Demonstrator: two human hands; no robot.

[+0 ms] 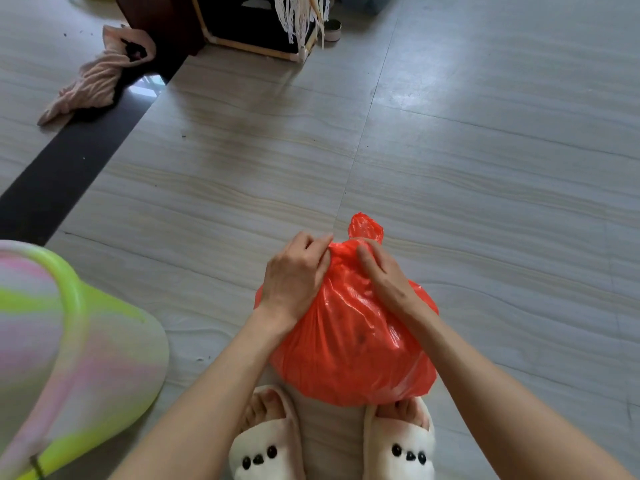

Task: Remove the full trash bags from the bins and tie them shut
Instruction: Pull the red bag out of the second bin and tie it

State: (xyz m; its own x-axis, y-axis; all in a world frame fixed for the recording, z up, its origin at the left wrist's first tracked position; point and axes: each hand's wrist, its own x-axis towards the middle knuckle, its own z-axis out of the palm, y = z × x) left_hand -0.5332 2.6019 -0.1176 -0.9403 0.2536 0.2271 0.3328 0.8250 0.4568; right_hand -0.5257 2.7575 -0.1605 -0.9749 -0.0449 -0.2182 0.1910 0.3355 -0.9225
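A full red-orange trash bag (353,344) stands on the tiled floor just in front of my feet. Its top is gathered into a neck, and one loose end (365,228) sticks up behind my fingers. My left hand (294,275) pinches the plastic on the left side of the neck. My right hand (384,271) grips the plastic on the right side, thumb over the gathered top. A lime-green bin (104,341) with pink and white swirls lies tilted at the lower left, its inside hidden.
My feet in white animal-face slippers (266,445) stand below the bag. A pink cloth (97,77) lies at the far left beside a dark floor strip. A wooden-framed stand (256,46) with white lace and a small round tin (333,29) sit at the back.
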